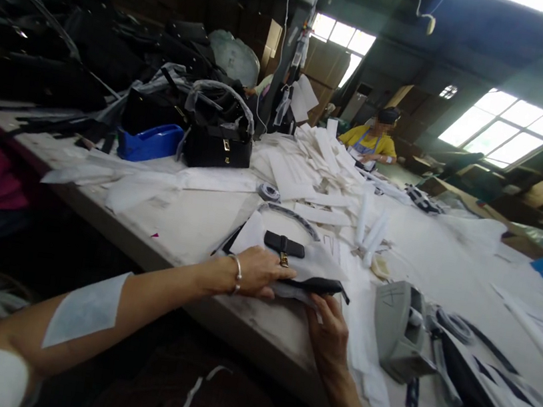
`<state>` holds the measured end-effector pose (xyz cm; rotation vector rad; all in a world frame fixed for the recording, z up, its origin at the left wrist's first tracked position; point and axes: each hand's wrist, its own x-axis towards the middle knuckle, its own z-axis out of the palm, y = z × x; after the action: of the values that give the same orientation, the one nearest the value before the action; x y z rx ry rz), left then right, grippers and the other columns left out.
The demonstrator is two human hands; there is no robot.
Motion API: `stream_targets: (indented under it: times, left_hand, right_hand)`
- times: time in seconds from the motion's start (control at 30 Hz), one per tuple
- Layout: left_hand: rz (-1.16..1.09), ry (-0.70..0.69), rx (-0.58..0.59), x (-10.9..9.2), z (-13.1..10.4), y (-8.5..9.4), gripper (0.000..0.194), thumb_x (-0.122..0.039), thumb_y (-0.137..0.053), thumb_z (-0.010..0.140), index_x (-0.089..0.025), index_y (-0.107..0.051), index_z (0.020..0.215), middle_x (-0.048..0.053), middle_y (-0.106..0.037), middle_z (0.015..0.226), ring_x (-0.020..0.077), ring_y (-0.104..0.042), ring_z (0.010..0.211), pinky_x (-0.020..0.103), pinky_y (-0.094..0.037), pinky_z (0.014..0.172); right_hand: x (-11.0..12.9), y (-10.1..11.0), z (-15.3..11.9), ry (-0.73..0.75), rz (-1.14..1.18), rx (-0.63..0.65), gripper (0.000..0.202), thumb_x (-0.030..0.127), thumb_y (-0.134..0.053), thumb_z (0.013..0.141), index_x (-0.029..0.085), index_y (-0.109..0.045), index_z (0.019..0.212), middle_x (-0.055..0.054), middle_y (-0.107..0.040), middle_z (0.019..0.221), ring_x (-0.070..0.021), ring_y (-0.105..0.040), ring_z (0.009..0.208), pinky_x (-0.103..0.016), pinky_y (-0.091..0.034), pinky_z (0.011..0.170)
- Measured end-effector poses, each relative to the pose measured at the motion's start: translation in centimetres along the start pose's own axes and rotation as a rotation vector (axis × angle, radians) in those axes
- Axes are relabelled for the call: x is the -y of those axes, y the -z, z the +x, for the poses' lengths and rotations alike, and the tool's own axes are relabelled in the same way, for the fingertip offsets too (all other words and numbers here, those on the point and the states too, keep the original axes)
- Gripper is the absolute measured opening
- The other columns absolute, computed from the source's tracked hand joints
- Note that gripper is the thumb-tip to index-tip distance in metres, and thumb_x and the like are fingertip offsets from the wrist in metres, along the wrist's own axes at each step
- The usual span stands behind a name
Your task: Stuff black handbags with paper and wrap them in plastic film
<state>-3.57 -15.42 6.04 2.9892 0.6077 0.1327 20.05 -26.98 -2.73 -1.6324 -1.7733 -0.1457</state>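
Observation:
A handbag [318, 264] wrapped in thin white sheeting lies at the table's near edge, its black strap tab and gold clasp [284, 259] facing up. Its covered handle [293, 214] curves away at the back. My left hand [258, 271], with a bracelet at the wrist, rests on the bag beside the clasp, fingers pressed together on the sheeting. My right hand [330, 323] grips the bag's near right edge from below, its fingertips partly hidden under the black trim.
A grey tape dispenser [398, 329] stands right of the bag, near another wrapped bag [479, 381]. White strips [308, 161] are heaped behind. Black bags [217, 147] and a blue item [151, 143] stand back left. A person [374, 140] in yellow sits across the table [172, 226].

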Motion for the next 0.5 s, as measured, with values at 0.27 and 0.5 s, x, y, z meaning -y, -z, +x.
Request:
stream_targets:
  times: [0.27, 0.5]
  left_hand:
    - [0.226, 0.101, -0.509, -1.9, -0.8, -7.0, 0.035, -0.02, -0.046, 0.098, -0.026, -0.052, 0.132, 0.012, -0.066, 0.11, 0.0231, -0.065, 0.1, 0.036, -0.052, 0.084]
    - [0.243, 0.083, -0.664, -1.8, -0.9, -7.0, 0.035, -0.018, -0.037, 0.101, -0.025, -0.055, 0.13, 0.011, -0.07, 0.106, 0.0208, -0.068, 0.096, 0.034, -0.056, 0.082]
  right_hand:
    - [-1.8, 1.3, -0.8, 0.178, -0.081, -0.042, 0.022, 0.032, -0.06, 0.092, 0.022, -0.069, 0.109, -0.008, -0.069, 0.102, -0.024, -0.065, 0.096, -0.04, -0.053, 0.084]
    - [-2.7, 7.0, 4.3, 0.059, -0.146, -0.32, 0.019, 0.035, -0.063, 0.091, 0.02, -0.071, 0.098, -0.006, -0.071, 0.095, -0.021, -0.068, 0.086, -0.034, -0.052, 0.081]
